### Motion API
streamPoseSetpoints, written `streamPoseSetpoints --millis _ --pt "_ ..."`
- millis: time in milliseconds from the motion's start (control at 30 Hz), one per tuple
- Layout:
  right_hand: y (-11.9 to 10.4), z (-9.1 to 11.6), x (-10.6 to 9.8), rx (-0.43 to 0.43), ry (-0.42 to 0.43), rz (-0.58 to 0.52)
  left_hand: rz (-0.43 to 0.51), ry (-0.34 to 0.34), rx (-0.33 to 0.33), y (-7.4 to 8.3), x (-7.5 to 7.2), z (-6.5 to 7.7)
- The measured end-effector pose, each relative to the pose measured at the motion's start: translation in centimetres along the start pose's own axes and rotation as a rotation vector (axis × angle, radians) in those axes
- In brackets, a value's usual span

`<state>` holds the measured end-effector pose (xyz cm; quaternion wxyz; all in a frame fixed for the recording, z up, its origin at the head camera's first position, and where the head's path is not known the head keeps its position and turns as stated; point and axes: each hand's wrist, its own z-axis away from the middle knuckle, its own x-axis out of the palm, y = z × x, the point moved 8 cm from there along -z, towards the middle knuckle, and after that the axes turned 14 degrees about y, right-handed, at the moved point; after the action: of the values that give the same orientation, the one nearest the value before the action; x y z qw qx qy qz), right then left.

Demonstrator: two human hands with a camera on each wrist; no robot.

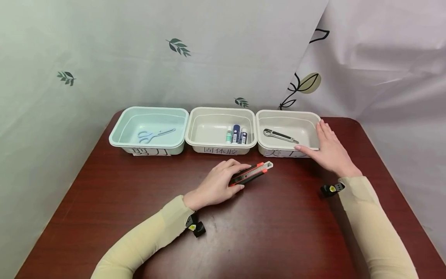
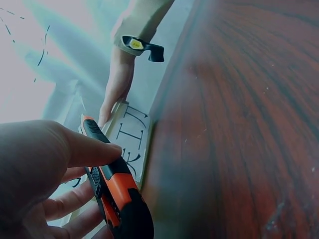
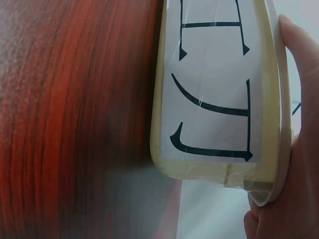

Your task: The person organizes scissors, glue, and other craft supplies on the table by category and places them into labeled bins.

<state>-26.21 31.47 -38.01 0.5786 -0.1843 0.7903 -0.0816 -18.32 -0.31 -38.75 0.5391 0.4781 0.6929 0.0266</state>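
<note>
My left hand [image 1: 216, 181] holds an orange-and-black utility knife [image 1: 251, 173] above the table, its tip pointing right. In the left wrist view, the thumb lies along the knife [image 2: 117, 184] and the fingers curl beneath it. At the right-hand bin [image 1: 263, 145], my right hand [image 1: 332, 151] rests on the near right corner, fingers extended along the side rim and thumb on the front rim. Inside that bin lies a grey-and-black utility knife [image 1: 280, 135]. The right wrist view shows the bin's paper label [image 3: 214, 99] close up, with the hand at its rim.
A middle bin [image 1: 198, 146] holds several glue sticks [image 1: 236, 133]. To its left stands a light blue bin [image 1: 120, 144] with blue scissors [image 1: 155, 135]. All the bins form a row along the back of the dark red wooden table [image 1: 223, 240], before a patterned cloth [image 1: 223, 58].
</note>
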Motion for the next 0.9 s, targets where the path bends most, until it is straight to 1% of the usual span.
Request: streamPoseSetpoints --millis 267,533,900 --pt "-0.1 0.0 -0.2 -0.004 0.009 -0.007 0.008 0.02 0.023 0.4 -0.5 -0.7" --pt "0.1 0.1 -0.1 -0.002 0.004 -0.007 0.035 0.055 0.023 0.6 -0.9 -1.2" --pt "0.1 0.0 -0.1 0.003 -0.002 -0.006 0.056 0.098 0.039 1.1 -1.4 -2.7"
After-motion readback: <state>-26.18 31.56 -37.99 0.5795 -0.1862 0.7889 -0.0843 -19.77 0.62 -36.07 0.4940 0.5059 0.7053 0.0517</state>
